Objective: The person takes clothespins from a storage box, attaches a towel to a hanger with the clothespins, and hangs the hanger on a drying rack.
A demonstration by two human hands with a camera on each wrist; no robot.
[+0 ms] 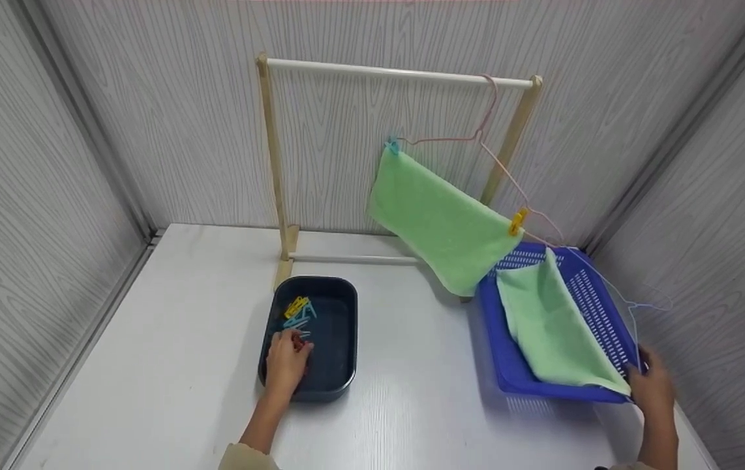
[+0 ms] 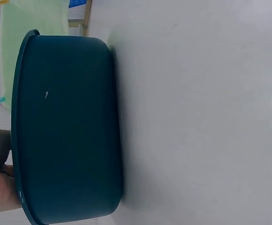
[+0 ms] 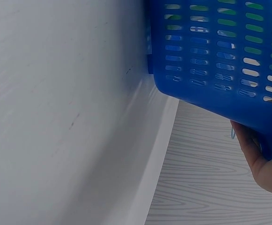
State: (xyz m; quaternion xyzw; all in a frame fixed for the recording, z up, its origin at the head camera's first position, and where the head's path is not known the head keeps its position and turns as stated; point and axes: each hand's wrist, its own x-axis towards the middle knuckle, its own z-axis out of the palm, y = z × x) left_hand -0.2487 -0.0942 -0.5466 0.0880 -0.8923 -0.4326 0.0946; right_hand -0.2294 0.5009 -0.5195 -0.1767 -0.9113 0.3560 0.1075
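My left hand (image 1: 286,360) reaches down into a dark bin (image 1: 341,388), its fingertips pinching a red clothespin (image 1: 299,342). Yellow clothespins (image 1: 295,307) and blue clothespins (image 1: 297,320) lie beyond those fingers. In the left wrist view the bin's side (image 2: 65,131) hides the fingertips. At the near right corner of a blue basket (image 1: 509,375), my right hand (image 1: 652,385) holds a corner of a green cloth (image 1: 552,326) together with the end of a pale blue hanger (image 1: 610,287). The basket wall (image 3: 220,61) hides most of those fingers in the right wrist view.
Behind stands a rack with a white rod (image 1: 379,69) and wooden posts (image 1: 273,156). From the rod hangs a pink hanger (image 1: 493,104) bearing another green cloth (image 1: 444,219), clipped by a blue clothespin (image 1: 393,145) and a yellow clothespin (image 1: 517,222). Walls enclose the white table (image 1: 405,378).
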